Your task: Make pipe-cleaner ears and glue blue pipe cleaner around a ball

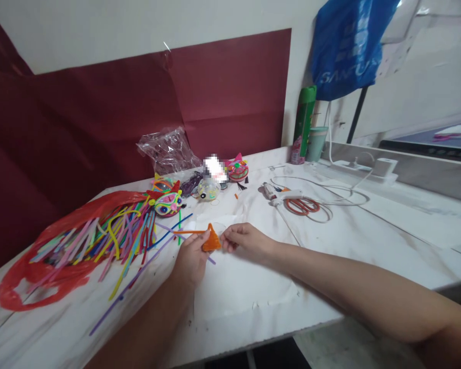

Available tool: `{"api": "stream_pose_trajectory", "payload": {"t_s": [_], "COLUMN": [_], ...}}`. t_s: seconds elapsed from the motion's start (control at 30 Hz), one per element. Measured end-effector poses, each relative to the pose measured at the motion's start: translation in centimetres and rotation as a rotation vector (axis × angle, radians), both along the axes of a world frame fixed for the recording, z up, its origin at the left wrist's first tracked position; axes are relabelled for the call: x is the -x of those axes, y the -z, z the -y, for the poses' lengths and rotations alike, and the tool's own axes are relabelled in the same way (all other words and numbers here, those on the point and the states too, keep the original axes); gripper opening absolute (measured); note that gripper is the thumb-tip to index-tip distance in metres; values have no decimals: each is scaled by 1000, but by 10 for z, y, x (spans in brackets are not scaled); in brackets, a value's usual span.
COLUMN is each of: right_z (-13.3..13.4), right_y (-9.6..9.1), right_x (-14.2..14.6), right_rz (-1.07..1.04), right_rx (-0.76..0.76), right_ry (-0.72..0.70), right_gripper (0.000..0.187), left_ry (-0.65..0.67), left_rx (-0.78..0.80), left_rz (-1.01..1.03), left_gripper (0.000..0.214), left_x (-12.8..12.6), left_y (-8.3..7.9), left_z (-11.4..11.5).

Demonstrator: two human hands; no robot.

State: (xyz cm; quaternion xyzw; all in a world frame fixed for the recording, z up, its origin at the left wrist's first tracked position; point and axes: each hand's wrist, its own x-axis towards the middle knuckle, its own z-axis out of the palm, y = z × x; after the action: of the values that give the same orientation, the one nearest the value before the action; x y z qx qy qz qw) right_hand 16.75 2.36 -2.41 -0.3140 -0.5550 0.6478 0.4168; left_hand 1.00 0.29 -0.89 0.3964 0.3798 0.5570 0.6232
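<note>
Both hands meet over the middle of the white table [349,241]. My left hand [191,259] is closed on an orange pipe cleaner [211,240] wound into a small flat triangle, with a straight tail sticking out to the left. My right hand [244,241] pinches the triangle's right corner with thumb and fingers. A purple pipe cleaner [138,279] lies under my left hand. A white sheet [246,297] lies on the table beneath both hands.
A red plastic bag [42,271] spilling several coloured pipe cleaners [111,238] lies at the left. Small colourful animal-head crafts [168,201] sit behind. A glue gun [286,195], orange scissors [301,206], a cable, a power strip [363,169] and a green can [304,123] stand at the right.
</note>
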Motion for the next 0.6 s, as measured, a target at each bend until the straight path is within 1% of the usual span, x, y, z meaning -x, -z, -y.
{"api": "stream_pose_trajectory", "payload": {"t_s": [0.1,0.23,0.33,0.4,0.47,0.6], "right_z": [1,5,6,5,3,2], "right_y": [0,2,3,2,1,0], "right_x": [1,3,3,2,0,0], "right_rz": [12,26,63,75,68,63], "right_rx": [5,-16,-43,-55,-72,-99], "right_ry": [-15,-11,28,58,76,84], "right_gripper": [20,27,29,31,33,36], "left_ry": [17,0,21,38,29,6], "left_rx": [-26,-50,-51,-74,-106,-131], "left_rz": [-20,-19,-21,-21,-19,-61], "left_gripper": [26,28,29,30,33,25], "left_x": [-2,-3,-4,-4,-5,-6], "left_y": [-1,2,5,5,5,4], "left_z": [3,5,4,5,6,8]}}
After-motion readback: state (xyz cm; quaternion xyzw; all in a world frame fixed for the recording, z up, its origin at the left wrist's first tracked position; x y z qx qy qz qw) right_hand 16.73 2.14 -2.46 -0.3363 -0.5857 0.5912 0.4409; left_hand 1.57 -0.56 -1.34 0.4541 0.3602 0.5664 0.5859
